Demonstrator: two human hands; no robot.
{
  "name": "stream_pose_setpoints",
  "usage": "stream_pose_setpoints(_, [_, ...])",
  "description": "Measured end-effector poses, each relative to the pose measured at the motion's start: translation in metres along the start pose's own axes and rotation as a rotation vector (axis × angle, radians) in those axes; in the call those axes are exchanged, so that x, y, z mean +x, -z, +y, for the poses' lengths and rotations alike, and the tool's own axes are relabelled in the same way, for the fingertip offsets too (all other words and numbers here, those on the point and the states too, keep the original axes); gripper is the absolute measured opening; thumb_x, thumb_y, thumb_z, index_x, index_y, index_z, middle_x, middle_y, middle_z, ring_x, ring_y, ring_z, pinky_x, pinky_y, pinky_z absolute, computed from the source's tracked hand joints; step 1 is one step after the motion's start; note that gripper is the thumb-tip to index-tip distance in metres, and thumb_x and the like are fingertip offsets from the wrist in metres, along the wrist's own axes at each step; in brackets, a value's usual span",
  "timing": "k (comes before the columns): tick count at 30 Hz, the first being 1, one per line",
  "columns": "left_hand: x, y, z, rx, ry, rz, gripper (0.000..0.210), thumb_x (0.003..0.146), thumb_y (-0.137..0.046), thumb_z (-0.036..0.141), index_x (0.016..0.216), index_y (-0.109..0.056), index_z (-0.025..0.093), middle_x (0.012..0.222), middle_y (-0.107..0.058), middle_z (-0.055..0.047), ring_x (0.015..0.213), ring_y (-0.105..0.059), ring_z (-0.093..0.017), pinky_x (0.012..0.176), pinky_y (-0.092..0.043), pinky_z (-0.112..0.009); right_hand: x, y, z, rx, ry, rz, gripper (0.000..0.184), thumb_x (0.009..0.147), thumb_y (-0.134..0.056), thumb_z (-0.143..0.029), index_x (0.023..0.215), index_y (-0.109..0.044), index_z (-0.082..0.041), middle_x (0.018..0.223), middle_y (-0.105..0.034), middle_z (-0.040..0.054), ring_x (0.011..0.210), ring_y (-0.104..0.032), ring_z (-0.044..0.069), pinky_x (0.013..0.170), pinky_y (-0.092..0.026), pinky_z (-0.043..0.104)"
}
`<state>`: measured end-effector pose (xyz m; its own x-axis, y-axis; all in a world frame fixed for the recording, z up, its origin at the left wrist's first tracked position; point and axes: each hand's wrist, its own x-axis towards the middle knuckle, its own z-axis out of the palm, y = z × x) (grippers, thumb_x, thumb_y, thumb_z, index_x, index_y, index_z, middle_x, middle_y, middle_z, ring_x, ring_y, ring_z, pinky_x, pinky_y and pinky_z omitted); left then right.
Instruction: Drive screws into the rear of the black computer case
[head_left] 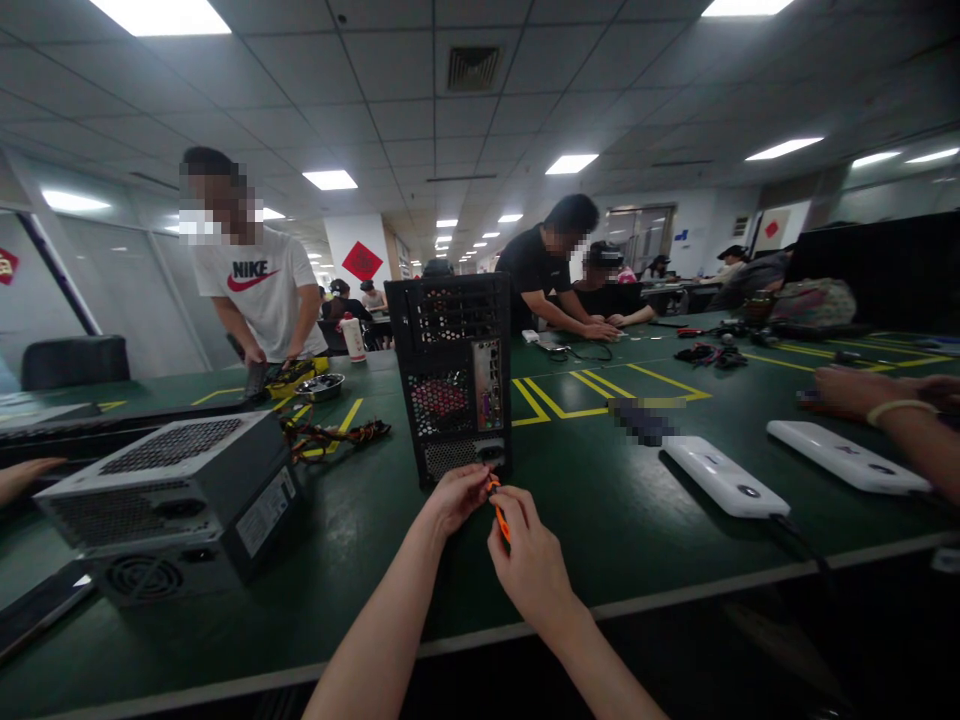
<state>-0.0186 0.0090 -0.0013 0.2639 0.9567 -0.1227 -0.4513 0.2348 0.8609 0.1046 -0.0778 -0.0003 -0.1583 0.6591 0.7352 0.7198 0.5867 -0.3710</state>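
A black computer tower (pixel 454 365) stands upright in front of me, its rear panel with ports and vent holes facing me. My right hand (pixel 529 550) grips an orange-handled screwdriver (pixel 501 520), which points up and away toward the lower rear of the tower. My left hand (pixel 457 500) is closed at the screwdriver's front end, its fingertips pinched together just before the tower's bottom right part. What those fingertips hold, if anything, is too small to see. The screwdriver's tip is hidden by the fingers.
Two stacked power supplies (pixel 187 500) sit on the green table (pixel 360 590) at left, beside loose cables (pixel 337 435) and a metal bowl (pixel 324 385). White devices (pixel 724 475) lie at right. Co-workers stand across the table; another person's hand (pixel 862 395) reaches in from the right.
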Motion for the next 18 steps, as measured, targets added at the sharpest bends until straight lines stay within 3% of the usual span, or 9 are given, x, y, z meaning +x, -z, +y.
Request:
stream_pose_setpoints(9, [0.0064,0.0017,-0.0053,0.053,-0.026,0.011,0.014,0.066,-0.060,0.022,0.068,-0.056,0.009,0.059,-0.055,-0.003,0.047,-0.049,-0.005,0.045,-0.038,-0.015,0.0007,0.0034,0.0000,-0.005,-0.050,-0.021,0.016,0.081,-0.037,-0.020,0.093,-0.048,-0.019,0.096,-0.046,0.0055,0.076,-0.055,0.012,0.065,-0.047,0.025])
stream_pose_setpoints(13, [0.0052,0.0017,-0.0050,0.043,-0.041,0.013,0.015,0.066,-0.061,0.022,0.066,-0.055,0.008,0.059,-0.055,-0.003,0.047,-0.048,-0.004,0.046,-0.038,-0.015,0.0014,0.0022,-0.0028,-0.013,-0.002,0.008,0.023,0.075,-0.040,-0.014,0.097,-0.046,-0.018,0.102,-0.044,0.0073,0.080,-0.054,0.014,0.065,-0.048,0.027])
stream_pose_setpoints(18, [0.0028,-0.0003,-0.0031,0.031,-0.020,0.032,0.014,0.067,-0.060,0.022,0.069,-0.056,0.009,0.061,-0.057,-0.002,0.048,-0.050,-0.004,0.047,-0.038,-0.014,-0.0007,0.0008,0.0009,-0.044,-0.015,0.017,0.022,0.080,-0.035,-0.016,0.100,-0.044,-0.018,0.097,-0.048,0.0064,0.074,-0.056,0.012,0.060,-0.048,0.024])
